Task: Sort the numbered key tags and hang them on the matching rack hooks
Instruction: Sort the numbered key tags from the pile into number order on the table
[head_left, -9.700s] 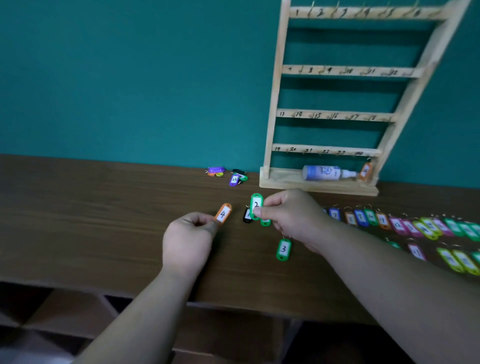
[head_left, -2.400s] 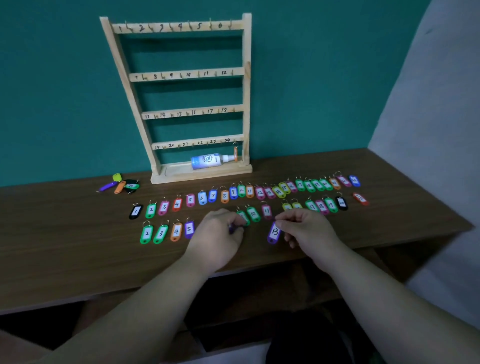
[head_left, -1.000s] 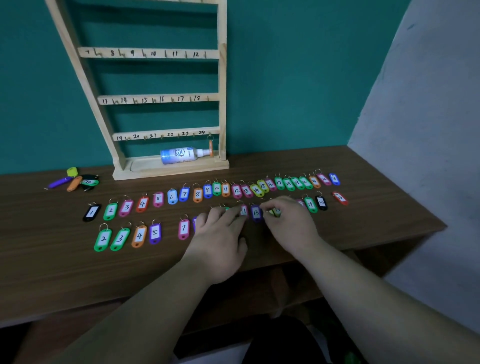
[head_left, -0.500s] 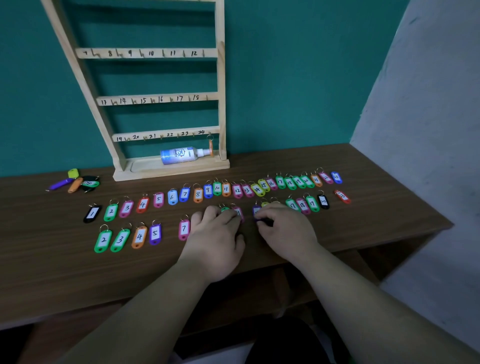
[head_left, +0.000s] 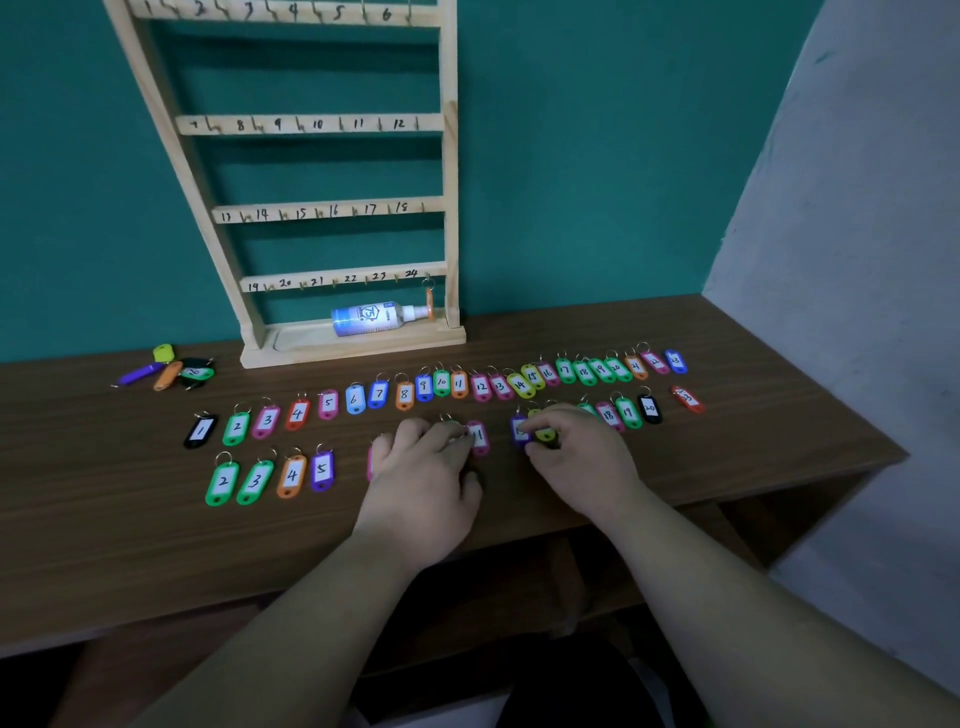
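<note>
Near the middle of the brown wooden surface (head_left: 104, 493), the left hand (head_left: 421, 467) is lying palm down, fingers loosely spread over the near row of coloured numbered key tags (head_left: 292, 475), tips just beside a pink tag marked 11 (head_left: 478, 436). To its right, the right hand (head_left: 576, 452) is resting bent fingers on a purple tag (head_left: 518, 429); whether they are pinching it cannot be told. Far behind, the pale wooden hook rack (head_left: 450, 208) is standing.

Glossy plastic key tags (head_left: 291, 475); pale bare-wood rack (head_left: 447, 208); dark wood-grain table (head_left: 130, 545)
</note>
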